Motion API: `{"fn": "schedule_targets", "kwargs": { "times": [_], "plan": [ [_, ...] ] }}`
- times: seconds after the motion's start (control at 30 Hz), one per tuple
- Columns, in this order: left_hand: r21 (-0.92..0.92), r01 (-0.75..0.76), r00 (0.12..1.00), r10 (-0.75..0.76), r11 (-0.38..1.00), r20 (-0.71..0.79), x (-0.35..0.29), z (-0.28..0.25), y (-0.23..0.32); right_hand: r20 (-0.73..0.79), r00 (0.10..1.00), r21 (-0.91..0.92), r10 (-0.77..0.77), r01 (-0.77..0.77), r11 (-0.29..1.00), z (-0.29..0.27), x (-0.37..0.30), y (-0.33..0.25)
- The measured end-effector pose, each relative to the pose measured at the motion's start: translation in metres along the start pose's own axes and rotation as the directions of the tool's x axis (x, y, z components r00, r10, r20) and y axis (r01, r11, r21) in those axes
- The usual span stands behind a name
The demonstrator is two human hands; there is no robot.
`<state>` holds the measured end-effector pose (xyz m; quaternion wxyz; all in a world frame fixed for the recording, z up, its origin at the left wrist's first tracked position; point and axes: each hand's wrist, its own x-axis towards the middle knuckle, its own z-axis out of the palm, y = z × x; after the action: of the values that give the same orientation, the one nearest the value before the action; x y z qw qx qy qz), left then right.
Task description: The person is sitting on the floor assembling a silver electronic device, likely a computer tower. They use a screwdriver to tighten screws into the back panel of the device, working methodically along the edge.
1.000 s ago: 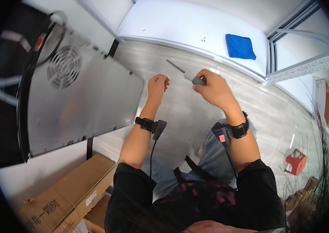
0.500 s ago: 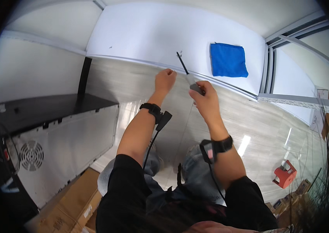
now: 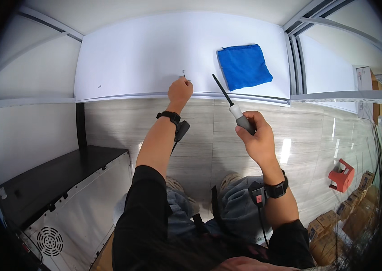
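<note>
The white table stretches before you, a black-topped metal case at your lower left. A blue cloth lies on the table's right part. Your right hand grasps a screwdriver by its handle, tip near the cloth. Your left hand bunches its fingers beside small dark pieces; I cannot tell whether they pinch one.

The left arm reaches forward, and the left hand has its fingers curled in. The right arm leans inward, the right hand gripping.
</note>
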<state>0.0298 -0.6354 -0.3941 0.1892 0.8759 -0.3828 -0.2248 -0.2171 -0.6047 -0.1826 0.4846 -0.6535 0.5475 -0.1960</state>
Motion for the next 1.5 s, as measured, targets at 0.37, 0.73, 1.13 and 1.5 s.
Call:
{"fn": "schedule_targets", "kwargs": {
  "times": [0.37, 0.73, 1.13, 1.5],
  "plan": [
    [-0.323, -0.093, 0.995, 0.082, 0.942, -0.047, -0.046, -0.024, -0.03, 0.128, 0.989, -0.008, -0.068, 0.07, 0.998, 0.039, 0.013, 0.003],
    [-0.556, 0.145, 0.936, -0.296, 0.818, -0.19, -0.258, -0.166, -0.106, 0.595, 0.774, 0.218, -0.215, 0.102, 0.971, 0.185, -0.062, -0.044],
    [-0.129, 0.499, 0.633, -0.463, 0.857, -0.62, -0.535, -0.268, -0.175, 0.84, 0.28, 0.337, -0.465, 0.403, 0.851, 0.172, -0.284, -0.077],
    [-0.252, 0.006, 0.576, -0.209, 0.968, -0.79, -0.592, -0.328, -0.198, 0.684, 0.368, 0.432, -0.629, 0.491, 0.757, 0.173, -0.394, -0.12]
  ]
}}
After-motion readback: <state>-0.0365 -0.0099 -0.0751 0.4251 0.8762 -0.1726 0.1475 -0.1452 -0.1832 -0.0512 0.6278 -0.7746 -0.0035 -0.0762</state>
